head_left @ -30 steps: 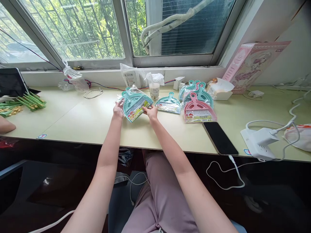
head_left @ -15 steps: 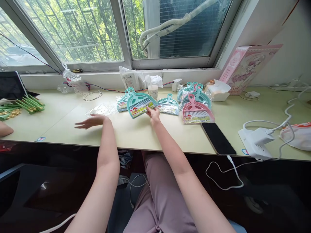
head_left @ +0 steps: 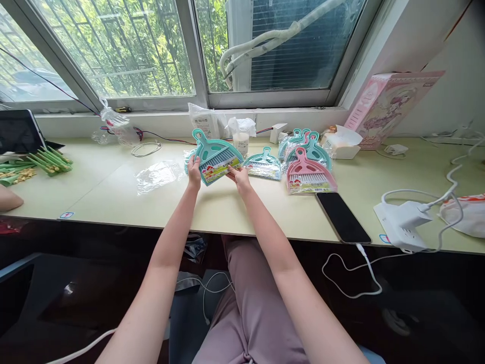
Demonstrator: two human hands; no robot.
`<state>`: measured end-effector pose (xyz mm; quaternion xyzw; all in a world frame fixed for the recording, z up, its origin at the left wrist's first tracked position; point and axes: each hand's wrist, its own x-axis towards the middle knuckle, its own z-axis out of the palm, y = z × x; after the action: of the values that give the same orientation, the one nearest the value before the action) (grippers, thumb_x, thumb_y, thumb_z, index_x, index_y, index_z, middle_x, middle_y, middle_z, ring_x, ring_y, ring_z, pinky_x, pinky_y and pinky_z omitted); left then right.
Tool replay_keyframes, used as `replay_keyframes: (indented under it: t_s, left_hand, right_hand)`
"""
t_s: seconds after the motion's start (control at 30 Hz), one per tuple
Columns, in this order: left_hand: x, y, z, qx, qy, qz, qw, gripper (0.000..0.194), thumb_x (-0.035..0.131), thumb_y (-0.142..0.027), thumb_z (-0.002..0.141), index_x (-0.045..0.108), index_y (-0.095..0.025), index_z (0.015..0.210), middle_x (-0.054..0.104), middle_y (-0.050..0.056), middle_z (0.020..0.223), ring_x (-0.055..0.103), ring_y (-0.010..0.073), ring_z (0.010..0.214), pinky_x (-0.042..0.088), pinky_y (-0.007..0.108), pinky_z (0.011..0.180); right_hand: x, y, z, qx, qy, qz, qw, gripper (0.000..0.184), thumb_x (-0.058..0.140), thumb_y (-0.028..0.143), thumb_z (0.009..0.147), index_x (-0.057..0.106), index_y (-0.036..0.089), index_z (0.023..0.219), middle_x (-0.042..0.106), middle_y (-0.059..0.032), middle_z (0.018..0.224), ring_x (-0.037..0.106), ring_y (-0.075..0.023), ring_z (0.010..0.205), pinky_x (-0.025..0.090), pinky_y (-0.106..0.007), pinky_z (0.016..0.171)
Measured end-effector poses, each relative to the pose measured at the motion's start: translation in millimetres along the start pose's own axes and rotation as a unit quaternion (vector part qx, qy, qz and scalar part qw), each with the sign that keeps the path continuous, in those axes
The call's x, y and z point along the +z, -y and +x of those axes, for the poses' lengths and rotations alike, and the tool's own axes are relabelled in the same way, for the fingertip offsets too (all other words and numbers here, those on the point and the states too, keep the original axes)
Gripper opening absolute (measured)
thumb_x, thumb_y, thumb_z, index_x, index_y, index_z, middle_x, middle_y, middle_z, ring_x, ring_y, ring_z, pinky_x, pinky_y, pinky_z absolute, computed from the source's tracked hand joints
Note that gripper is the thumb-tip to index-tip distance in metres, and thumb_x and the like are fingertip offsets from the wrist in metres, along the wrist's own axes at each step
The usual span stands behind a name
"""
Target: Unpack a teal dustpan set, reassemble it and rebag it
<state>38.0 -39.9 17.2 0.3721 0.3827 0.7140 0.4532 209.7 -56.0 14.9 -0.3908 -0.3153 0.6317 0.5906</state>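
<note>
A teal dustpan and brush set (head_left: 217, 155) with a printed label is held up above the table, tilted. My left hand (head_left: 194, 173) grips its left edge near the handle. At its lower right corner, my right hand (head_left: 239, 178) pinches the set by the label. Partly hidden behind it is another teal set, of which only the left edge shows. Just right of my right hand lies a wrapped teal set (head_left: 264, 164). Farther right, a pink dustpan set (head_left: 309, 174) rests in front of more teal sets (head_left: 313, 150) in clear film.
Clear plastic wrapping (head_left: 157, 176) lies left of my hands. A phone (head_left: 343, 217) on a cable and a power strip (head_left: 403, 225) sit at the right. Tissues (head_left: 341, 141) and a pink box (head_left: 392, 108) stand behind. Another person's arm (head_left: 9, 199) rests at far left, near green stalks (head_left: 51, 161).
My left hand has swung right from above the plastic wrapping and closed on the left edge of the held dustpan set. My right hand keeps its hold.
</note>
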Motion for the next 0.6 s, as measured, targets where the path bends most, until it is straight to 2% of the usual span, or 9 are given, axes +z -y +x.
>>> replay_keyframes:
  t_s: [0.1, 0.2, 0.27, 0.33, 0.37, 0.4, 0.47, 0.53, 0.6]
  left_hand:
    - [-3.4, -3.3, 1.4, 0.131, -0.093, 0.076, 0.984, 0.028, 0.056, -0.038, 0.099, 0.064, -0.023, 0.121, 0.068, 0.007, 0.125, 0.060, 0.0209, 0.127, 0.050, 0.028, 0.103]
    - [-6.4, -9.0, -1.1, 0.207, -0.147, 0.134, 0.958, 0.037, 0.045, -0.044, 0.102, 0.058, -0.026, 0.132, 0.060, 0.007, 0.139, 0.049, 0.0208, 0.140, 0.044, 0.030, 0.110]
    - [-7.5, -13.1, -4.9, 0.251, -0.183, 0.164, 0.936, 0.041, 0.038, -0.047, 0.104, 0.057, -0.025, 0.133, 0.058, 0.008, 0.141, 0.047, 0.0217, 0.142, 0.042, 0.031, 0.112]
    - [-7.4, -17.3, -9.8, 0.291, -0.205, 0.189, 0.915, 0.043, 0.034, -0.050, 0.105, 0.057, -0.026, 0.132, 0.058, 0.008, 0.140, 0.048, 0.0226, 0.141, 0.042, 0.032, 0.113]
    - [-6.6, -19.4, -12.7, 0.305, -0.205, 0.199, 0.908, 0.044, 0.033, -0.052, 0.105, 0.057, -0.026, 0.132, 0.059, 0.008, 0.140, 0.048, 0.0230, 0.141, 0.043, 0.033, 0.112]
    - [-5.2, -21.2, -15.8, 0.314, -0.197, 0.207, 0.905, 0.045, 0.033, -0.053, 0.105, 0.056, -0.027, 0.133, 0.058, 0.008, 0.140, 0.048, 0.0233, 0.142, 0.043, 0.033, 0.112]
    - [-0.8, -23.9, -22.6, 0.310, -0.170, 0.204, 0.913, 0.045, 0.034, -0.054, 0.104, 0.052, -0.029, 0.137, 0.057, 0.007, 0.142, 0.044, 0.0233, 0.145, 0.045, 0.034, 0.111]
    - [5.2, -24.4, -30.2, 0.289, -0.145, 0.180, 0.929, 0.045, 0.037, -0.053, 0.104, 0.047, -0.032, 0.143, 0.055, 0.007, 0.145, 0.040, 0.0229, 0.148, 0.046, 0.033, 0.110]
    - [11.5, -21.9, -37.9, 0.264, -0.118, 0.159, 0.944, 0.046, 0.043, -0.050, 0.103, 0.043, -0.033, 0.146, 0.052, 0.006, 0.149, 0.036, 0.0233, 0.151, 0.048, 0.034, 0.109]
  right_hand:
    - [-0.1, -5.3, -4.1, 0.003, 0.040, -0.139, 0.990, 0.014, 0.075, 0.009, 0.081, 0.062, 0.016, 0.083, 0.074, -0.0020, 0.072, 0.073, -0.0162, 0.060, 0.066, -0.033, 0.071]
    - [-2.6, -10.6, -7.5, -0.009, 0.069, -0.337, 0.939, 0.013, 0.071, 0.008, 0.082, 0.061, 0.017, 0.078, 0.072, -0.0025, 0.067, 0.070, -0.0179, 0.051, 0.063, -0.036, 0.066]
    - [-4.8, -12.7, -7.2, -0.032, 0.056, -0.466, 0.882, 0.014, 0.072, 0.007, 0.078, 0.063, 0.017, 0.081, 0.076, -0.0073, 0.077, 0.075, -0.0233, 0.066, 0.062, -0.041, 0.076]
    - [-6.8, -13.3, -4.7, -0.064, 0.018, -0.550, 0.833, 0.028, 0.076, 0.008, 0.073, 0.066, 0.017, 0.096, 0.077, -0.0134, 0.098, 0.076, -0.0305, 0.094, 0.058, -0.046, 0.090]
    - [-7.7, -13.2, -3.1, -0.079, 0.000, -0.567, 0.820, 0.041, 0.079, 0.008, 0.070, 0.065, 0.018, 0.108, 0.075, -0.0156, 0.106, 0.073, -0.0329, 0.105, 0.056, -0.048, 0.095]
    - [-8.3, -12.7, -1.8, -0.094, -0.012, -0.566, 0.819, 0.053, 0.080, 0.009, 0.070, 0.062, 0.018, 0.119, 0.074, -0.0170, 0.111, 0.070, -0.0344, 0.112, 0.053, -0.049, 0.098]
    - [-8.6, -10.6, -1.4, -0.142, -0.033, -0.527, 0.837, 0.069, 0.081, 0.011, 0.071, 0.055, 0.018, 0.134, 0.071, -0.0183, 0.115, 0.064, -0.0353, 0.119, 0.050, -0.049, 0.102]
    - [-6.9, -6.5, -5.4, -0.217, -0.062, -0.498, 0.837, 0.069, 0.080, 0.017, 0.077, 0.051, 0.020, 0.140, 0.066, -0.0187, 0.121, 0.058, -0.0354, 0.124, 0.047, -0.048, 0.105]
    - [-2.5, -1.0, -13.7, -0.281, -0.085, -0.508, 0.810, 0.060, 0.074, 0.026, 0.086, 0.052, 0.021, 0.141, 0.060, -0.0185, 0.129, 0.051, -0.0352, 0.130, 0.043, -0.049, 0.108]
